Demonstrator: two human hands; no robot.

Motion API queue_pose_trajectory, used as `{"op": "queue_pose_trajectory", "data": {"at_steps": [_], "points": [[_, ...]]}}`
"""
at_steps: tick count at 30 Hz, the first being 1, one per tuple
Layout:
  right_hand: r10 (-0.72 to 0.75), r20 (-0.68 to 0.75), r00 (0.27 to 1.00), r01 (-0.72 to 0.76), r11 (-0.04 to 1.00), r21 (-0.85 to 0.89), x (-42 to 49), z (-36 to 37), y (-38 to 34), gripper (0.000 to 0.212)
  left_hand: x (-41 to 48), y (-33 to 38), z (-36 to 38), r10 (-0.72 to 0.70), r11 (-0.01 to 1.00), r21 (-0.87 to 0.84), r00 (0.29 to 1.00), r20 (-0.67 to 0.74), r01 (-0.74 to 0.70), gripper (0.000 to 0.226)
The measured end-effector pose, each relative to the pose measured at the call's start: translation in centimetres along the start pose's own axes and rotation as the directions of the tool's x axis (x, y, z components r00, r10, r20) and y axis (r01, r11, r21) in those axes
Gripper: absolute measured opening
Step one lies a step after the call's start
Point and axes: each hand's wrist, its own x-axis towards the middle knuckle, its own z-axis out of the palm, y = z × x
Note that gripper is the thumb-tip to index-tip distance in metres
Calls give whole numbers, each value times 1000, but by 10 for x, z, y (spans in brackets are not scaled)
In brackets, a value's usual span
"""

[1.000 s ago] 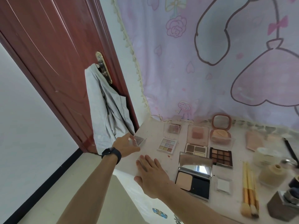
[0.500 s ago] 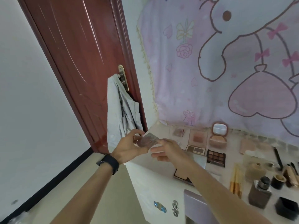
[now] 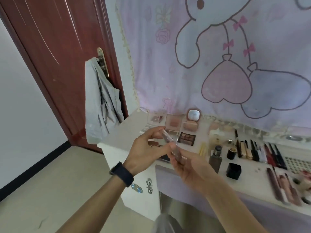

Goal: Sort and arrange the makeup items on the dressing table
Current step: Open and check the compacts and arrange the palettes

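Diff vs 1 s ago: back then only my left hand (image 3: 146, 148) had the clear case (image 3: 169, 139), low at the table's left corner, and my right hand (image 3: 190, 165) lay flat on the top. Half a second ago both hands were on it, face-up. Now it's pulled closer to me and turned almost edge-on.

Grip: left thumb and fingers pinch the upper end. Right fingers are curled round the lower end. Both are clamped on the same piece.

Position: the case is in the air over the front left part of the dressing table (image 3: 127, 130), touching nothing but my hands, tilted with its upper end to the left.

Look: thin, flat, see-through shell with a pinkish-brown fill. Blur hides any pan layout.

Counts on the table:
- 1 dark eyeshadow palette (image 3: 186, 139), just behind the case
- 1 pink blush palette (image 3: 174, 122) at the back
- 1 open mirror compact (image 3: 193, 116) beside it
- 1 square bottle (image 3: 216, 159) with a dark cap
- 1 black jar (image 3: 231, 153)
- 1 black cube box (image 3: 233, 170)
- 1 row of tubes (image 3: 260, 152) lying side by side, too blurred to count

Elsewhere: 1 black watch (image 3: 122, 174) on my left wrist, 1 grey shirt (image 3: 101, 101) hanging from the door handle.
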Motion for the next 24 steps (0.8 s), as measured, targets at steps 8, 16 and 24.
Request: {"op": "queue_pose_trajectory", "data": {"at_steps": [8,16,24], "points": [[-62,12,998,62,925,-375,-30,-83,-3,56,-30,-2,61,51,976,200,983,178,-86,78],[-138,115,984,180,747,-640,-54,-108,-10,53,-50,7,91,-30,989,149,945,327,-20,80],[-270,275,923,385,619,-684,-63,-108,-9,50,-42,10,93,-229,973,88,913,338,211,69]]}}
